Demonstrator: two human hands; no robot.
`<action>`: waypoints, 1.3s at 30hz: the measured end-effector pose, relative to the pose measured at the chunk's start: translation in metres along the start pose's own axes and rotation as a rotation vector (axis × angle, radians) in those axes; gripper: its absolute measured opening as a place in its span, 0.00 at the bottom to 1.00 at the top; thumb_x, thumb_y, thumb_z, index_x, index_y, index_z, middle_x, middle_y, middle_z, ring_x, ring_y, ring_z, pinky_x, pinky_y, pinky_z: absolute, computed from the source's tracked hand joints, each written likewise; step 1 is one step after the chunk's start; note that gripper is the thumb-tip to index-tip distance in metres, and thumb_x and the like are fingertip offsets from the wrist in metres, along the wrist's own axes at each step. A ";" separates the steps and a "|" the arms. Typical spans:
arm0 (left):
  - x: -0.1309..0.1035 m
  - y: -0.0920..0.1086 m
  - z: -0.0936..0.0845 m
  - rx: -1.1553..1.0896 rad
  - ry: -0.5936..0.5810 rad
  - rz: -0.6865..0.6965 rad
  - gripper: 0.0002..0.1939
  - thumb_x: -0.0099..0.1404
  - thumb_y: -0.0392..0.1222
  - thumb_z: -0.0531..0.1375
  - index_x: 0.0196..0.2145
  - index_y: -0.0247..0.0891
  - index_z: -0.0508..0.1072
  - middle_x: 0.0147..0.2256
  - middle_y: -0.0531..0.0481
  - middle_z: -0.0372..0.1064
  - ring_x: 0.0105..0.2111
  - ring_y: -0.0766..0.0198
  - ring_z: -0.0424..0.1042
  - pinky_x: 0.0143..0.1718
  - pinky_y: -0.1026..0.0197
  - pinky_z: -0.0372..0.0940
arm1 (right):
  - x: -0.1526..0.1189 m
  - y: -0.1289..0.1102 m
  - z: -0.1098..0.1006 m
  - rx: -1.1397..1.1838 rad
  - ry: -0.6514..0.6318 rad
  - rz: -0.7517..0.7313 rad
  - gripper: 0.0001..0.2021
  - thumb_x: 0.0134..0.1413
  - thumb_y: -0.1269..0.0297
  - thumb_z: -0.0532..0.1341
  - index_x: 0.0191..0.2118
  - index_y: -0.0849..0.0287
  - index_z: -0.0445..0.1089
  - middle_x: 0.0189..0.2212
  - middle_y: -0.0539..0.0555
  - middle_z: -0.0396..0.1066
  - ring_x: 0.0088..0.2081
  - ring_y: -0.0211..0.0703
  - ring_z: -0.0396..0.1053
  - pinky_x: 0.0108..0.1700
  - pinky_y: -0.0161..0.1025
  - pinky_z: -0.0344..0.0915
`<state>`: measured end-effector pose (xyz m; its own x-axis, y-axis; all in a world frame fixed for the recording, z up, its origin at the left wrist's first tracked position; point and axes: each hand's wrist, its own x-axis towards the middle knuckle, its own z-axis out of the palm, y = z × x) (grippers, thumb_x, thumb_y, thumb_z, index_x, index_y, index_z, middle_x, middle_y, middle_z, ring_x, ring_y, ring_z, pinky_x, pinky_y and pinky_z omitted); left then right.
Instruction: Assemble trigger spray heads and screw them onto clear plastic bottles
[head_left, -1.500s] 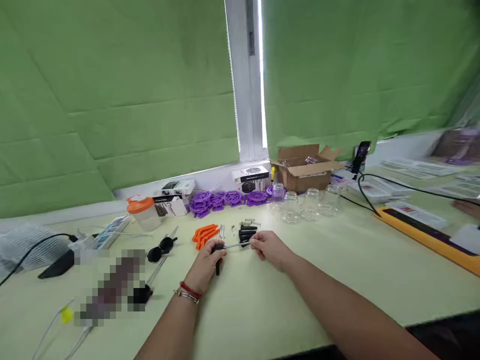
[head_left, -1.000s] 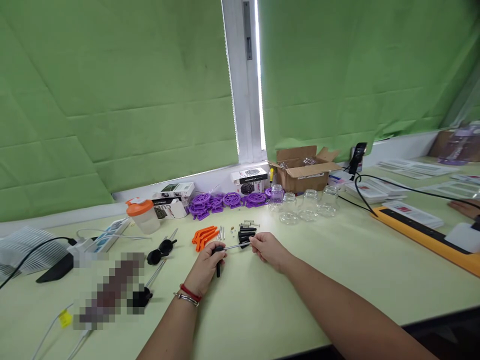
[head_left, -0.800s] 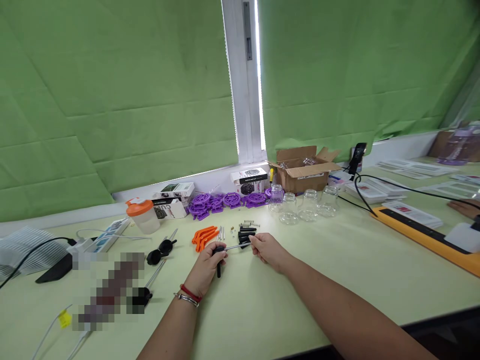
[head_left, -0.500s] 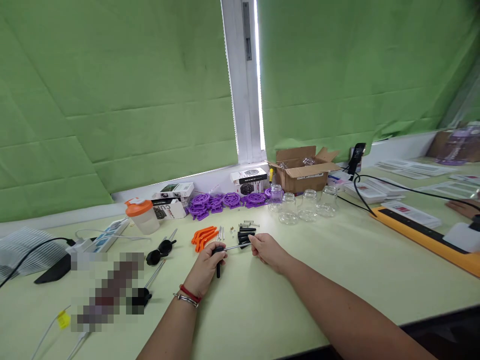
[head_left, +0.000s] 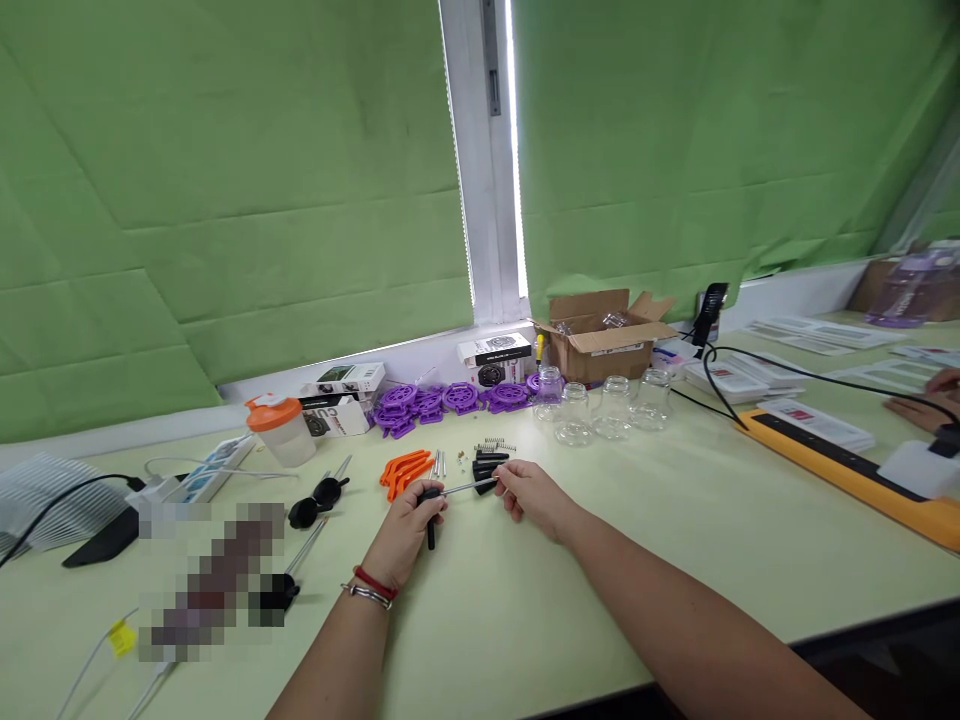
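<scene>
My left hand (head_left: 405, 525) is closed around a black part (head_left: 431, 534), whose lower end sticks out below the fingers. From that part a thin metal rod (head_left: 466, 487) runs to the right. My right hand (head_left: 534, 497) pinches the far tip of the rod; whether a small piece is also between those fingertips I cannot make out. Just behind the right fingers lie several black tapered parts (head_left: 489, 458) and several small springs (head_left: 495, 444). Orange handles (head_left: 403, 472) and short metal pins (head_left: 439, 464) rest behind the left hand.
Purple plastic frames (head_left: 459, 398), glass jars (head_left: 574, 412) and an open cardboard box (head_left: 611, 350) stand along the back. Black-ended rods (head_left: 306, 545) and an orange-lidded cup (head_left: 281, 430) are at left. An orange power strip (head_left: 840, 475) lies at right, near another person's hand (head_left: 926, 405).
Both hands keep their hold on the black part and rod, with barely any movement. The whole view has shifted slightly. The other person's hand at far right has moved a little.
</scene>
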<state>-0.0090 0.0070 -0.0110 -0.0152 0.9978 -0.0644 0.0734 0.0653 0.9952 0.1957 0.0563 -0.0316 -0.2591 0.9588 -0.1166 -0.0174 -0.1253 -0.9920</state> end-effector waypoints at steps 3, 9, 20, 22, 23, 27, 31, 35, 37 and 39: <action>0.000 0.000 0.000 -0.001 -0.010 0.010 0.16 0.53 0.46 0.61 0.39 0.38 0.69 0.31 0.50 0.68 0.29 0.66 0.66 0.34 0.62 0.62 | -0.001 0.001 -0.001 0.009 -0.008 -0.028 0.06 0.52 0.62 0.57 0.33 0.59 0.61 0.25 0.48 0.65 0.18 0.31 0.60 0.15 0.28 0.55; -0.002 0.002 0.001 -0.004 -0.024 0.007 0.15 0.53 0.45 0.61 0.39 0.39 0.69 0.31 0.51 0.67 0.29 0.66 0.66 0.34 0.62 0.62 | -0.004 -0.002 0.001 -0.036 -0.012 -0.014 0.06 0.53 0.64 0.56 0.30 0.59 0.60 0.21 0.46 0.64 0.17 0.29 0.58 0.16 0.28 0.55; -0.006 0.008 0.005 0.045 -0.021 0.009 0.14 0.54 0.44 0.60 0.38 0.39 0.70 0.30 0.51 0.67 0.29 0.65 0.66 0.34 0.62 0.61 | -0.008 -0.008 0.002 -0.153 -0.005 0.024 0.12 0.58 0.62 0.52 0.25 0.59 0.58 0.18 0.46 0.63 0.15 0.29 0.55 0.15 0.28 0.51; -0.005 0.007 0.004 0.056 -0.028 0.016 0.13 0.54 0.44 0.60 0.38 0.38 0.70 0.30 0.51 0.67 0.29 0.65 0.66 0.35 0.61 0.61 | -0.008 -0.008 0.002 -0.169 0.003 0.029 0.14 0.58 0.59 0.51 0.24 0.59 0.58 0.18 0.46 0.62 0.14 0.28 0.54 0.15 0.29 0.50; -0.005 0.007 0.004 0.058 -0.030 0.022 0.13 0.54 0.44 0.59 0.38 0.38 0.70 0.30 0.51 0.68 0.29 0.65 0.67 0.36 0.61 0.61 | -0.008 -0.008 0.003 -0.176 0.006 0.034 0.15 0.58 0.57 0.51 0.24 0.59 0.58 0.17 0.46 0.62 0.14 0.28 0.53 0.14 0.29 0.50; -0.003 0.003 0.003 0.041 -0.046 0.035 0.13 0.54 0.44 0.59 0.38 0.38 0.70 0.31 0.50 0.68 0.30 0.64 0.67 0.36 0.60 0.62 | -0.008 -0.009 0.004 -0.166 0.017 0.038 0.17 0.58 0.54 0.51 0.23 0.59 0.57 0.18 0.47 0.63 0.14 0.28 0.53 0.14 0.29 0.50; -0.001 0.001 0.002 0.024 -0.027 0.030 0.15 0.53 0.45 0.60 0.38 0.38 0.70 0.31 0.51 0.68 0.29 0.65 0.67 0.35 0.61 0.62 | -0.007 -0.009 0.003 -0.097 0.020 0.019 0.17 0.59 0.52 0.48 0.26 0.59 0.58 0.19 0.48 0.63 0.15 0.30 0.56 0.14 0.29 0.52; 0.000 0.000 0.000 0.011 0.013 0.042 0.16 0.52 0.47 0.61 0.39 0.38 0.71 0.32 0.50 0.68 0.30 0.64 0.68 0.35 0.61 0.62 | -0.004 -0.006 0.001 -0.037 0.003 0.004 0.09 0.58 0.57 0.51 0.34 0.58 0.59 0.21 0.47 0.64 0.17 0.31 0.59 0.14 0.28 0.54; 0.001 0.000 0.000 0.000 0.026 0.045 0.17 0.52 0.47 0.61 0.39 0.38 0.71 0.32 0.50 0.68 0.30 0.64 0.68 0.36 0.60 0.62 | -0.004 -0.005 0.000 -0.035 -0.016 -0.008 0.06 0.56 0.61 0.53 0.35 0.57 0.59 0.22 0.46 0.65 0.17 0.30 0.59 0.14 0.27 0.54; 0.001 0.001 0.000 -0.009 0.019 0.041 0.17 0.52 0.47 0.61 0.39 0.37 0.70 0.31 0.50 0.68 0.30 0.64 0.67 0.36 0.60 0.62 | -0.005 -0.004 0.000 -0.041 -0.034 -0.015 0.04 0.55 0.64 0.55 0.35 0.57 0.59 0.23 0.46 0.65 0.18 0.30 0.59 0.15 0.27 0.54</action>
<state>-0.0091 0.0075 -0.0105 -0.0317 0.9993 -0.0220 0.0658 0.0241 0.9975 0.1971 0.0524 -0.0268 -0.2918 0.9512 -0.1004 0.0182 -0.0994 -0.9949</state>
